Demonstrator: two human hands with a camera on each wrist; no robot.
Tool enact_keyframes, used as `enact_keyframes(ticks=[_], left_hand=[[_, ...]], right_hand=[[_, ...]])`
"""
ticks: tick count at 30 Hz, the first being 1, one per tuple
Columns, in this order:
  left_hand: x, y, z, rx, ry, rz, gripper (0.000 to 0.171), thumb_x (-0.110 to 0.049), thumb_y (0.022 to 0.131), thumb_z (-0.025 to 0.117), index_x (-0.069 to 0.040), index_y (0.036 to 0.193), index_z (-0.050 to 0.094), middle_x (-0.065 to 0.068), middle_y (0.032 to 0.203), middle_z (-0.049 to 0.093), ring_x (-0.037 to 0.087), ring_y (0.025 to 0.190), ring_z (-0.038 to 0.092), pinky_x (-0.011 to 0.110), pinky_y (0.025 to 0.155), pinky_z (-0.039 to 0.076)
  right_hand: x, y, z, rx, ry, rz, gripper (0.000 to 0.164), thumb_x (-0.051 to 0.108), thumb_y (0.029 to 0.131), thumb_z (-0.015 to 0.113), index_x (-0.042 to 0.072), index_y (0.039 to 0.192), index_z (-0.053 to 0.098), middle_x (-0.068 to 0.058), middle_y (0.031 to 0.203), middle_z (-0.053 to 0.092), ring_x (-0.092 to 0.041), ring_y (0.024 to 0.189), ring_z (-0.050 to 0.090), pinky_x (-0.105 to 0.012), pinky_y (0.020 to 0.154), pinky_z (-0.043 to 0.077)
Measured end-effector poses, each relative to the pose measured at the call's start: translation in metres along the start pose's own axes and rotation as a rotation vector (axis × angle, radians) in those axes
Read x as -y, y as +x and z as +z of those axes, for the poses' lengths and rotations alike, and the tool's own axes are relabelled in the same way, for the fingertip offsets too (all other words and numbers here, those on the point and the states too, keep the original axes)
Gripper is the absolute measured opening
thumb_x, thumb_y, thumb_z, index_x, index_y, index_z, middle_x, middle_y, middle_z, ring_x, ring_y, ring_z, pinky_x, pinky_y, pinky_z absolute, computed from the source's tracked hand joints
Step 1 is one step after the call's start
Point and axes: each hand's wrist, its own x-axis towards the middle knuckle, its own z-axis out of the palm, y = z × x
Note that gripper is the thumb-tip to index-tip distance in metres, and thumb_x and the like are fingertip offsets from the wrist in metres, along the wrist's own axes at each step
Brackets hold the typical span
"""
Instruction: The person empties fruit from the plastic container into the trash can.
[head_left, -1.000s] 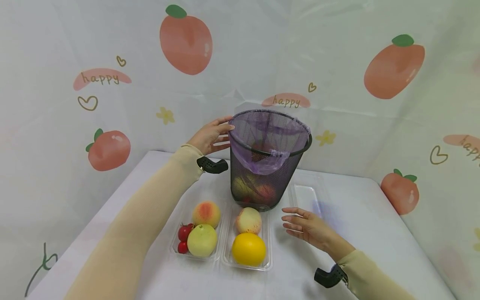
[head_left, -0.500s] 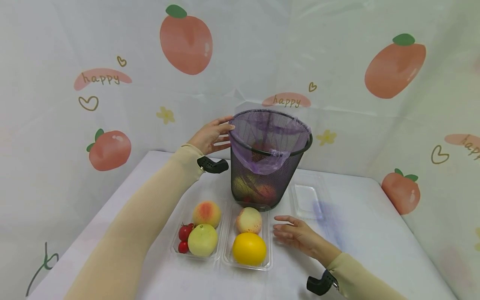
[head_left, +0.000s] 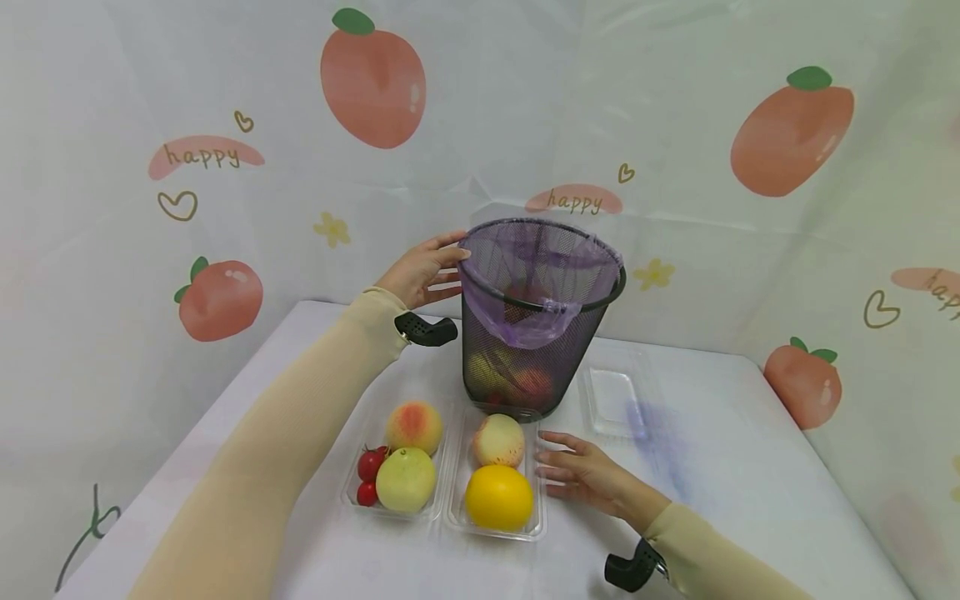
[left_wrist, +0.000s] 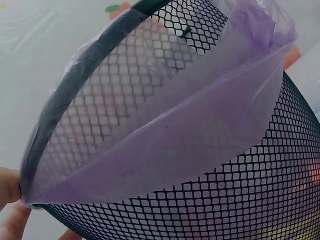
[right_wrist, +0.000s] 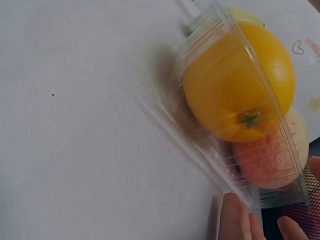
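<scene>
My left hand (head_left: 420, 271) touches the rim and outer wall of a black mesh bin (head_left: 547, 367) with spread, nearly straight fingers. A purple plastic bag (head_left: 525, 329) lines the bin, folded over its rim. Through the mesh, some yellow and red fruit shows at the bottom. My right hand (head_left: 596, 479) is low over the table, its fingertips right at the right edge of a clear plastic tray (head_left: 540, 529). In that tray lie an orange (right_wrist: 240, 80) and a pale peach with pink speckles (right_wrist: 270, 155).
Left of it, a second clear tray (head_left: 348, 496) holds a yellow-red peach (head_left: 415, 427), a yellow-green pear (head_left: 406, 481) and small red tomatoes (head_left: 370, 465). Behind my right hand lies another clear tray (head_left: 615, 404). A printed cloth (head_left: 450, 100) hangs behind the white table.
My right hand has moved left and slightly down, up to the side of the tray with the orange. My left hand and the bin have stayed put.
</scene>
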Motion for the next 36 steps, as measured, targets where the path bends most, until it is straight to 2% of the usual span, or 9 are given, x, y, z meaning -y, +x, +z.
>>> enact_keyframes(ticks=[11,18,26,36], left_hand=[[0.0,0.0,-0.001,-0.004,0.0,0.005,0.049,-0.02,0.095,0.064,-0.034,0.139,0.05,-0.001,0.116,0.054,0.018,0.105,0.055,0.037,0.102,0.046],[0.0,-0.001,-0.001,-0.005,0.007,0.003,0.05,-0.019,0.095,0.063,-0.035,0.14,0.049,0.0,0.118,0.053,0.019,0.108,0.055,0.037,0.102,0.046],[0.0,-0.001,0.0,-0.011,0.002,0.001,0.05,-0.019,0.095,0.063,-0.035,0.14,0.049,0.001,0.121,0.052,0.019,0.108,0.055,0.038,0.102,0.046],[-0.001,-0.001,-0.001,0.0,0.003,0.0,0.05,-0.019,0.095,0.063,-0.034,0.14,0.049,-0.001,0.12,0.053,0.018,0.107,0.055,0.037,0.103,0.046]], right_hand=[[0.002,0.001,0.006,-0.027,-0.045,0.031,0.07,0.02,0.095,0.061,-0.001,0.15,0.024,0.0,0.105,0.064,-0.014,0.099,0.063,-0.036,0.09,0.054],[0.002,0.002,0.008,-0.02,-0.057,0.023,0.071,0.02,0.095,0.062,0.0,0.151,0.023,-0.005,0.114,0.061,-0.015,0.101,0.061,-0.038,0.092,0.054],[0.002,0.003,0.01,-0.013,-0.077,0.009,0.068,0.016,0.096,0.059,-0.001,0.151,0.023,-0.021,0.134,0.051,-0.015,0.099,0.062,-0.045,0.094,0.053],[0.003,0.005,0.013,-0.023,-0.1,0.013,0.065,0.012,0.096,0.056,0.0,0.151,0.023,-0.024,0.135,0.046,-0.015,0.097,0.06,-0.044,0.093,0.053]])
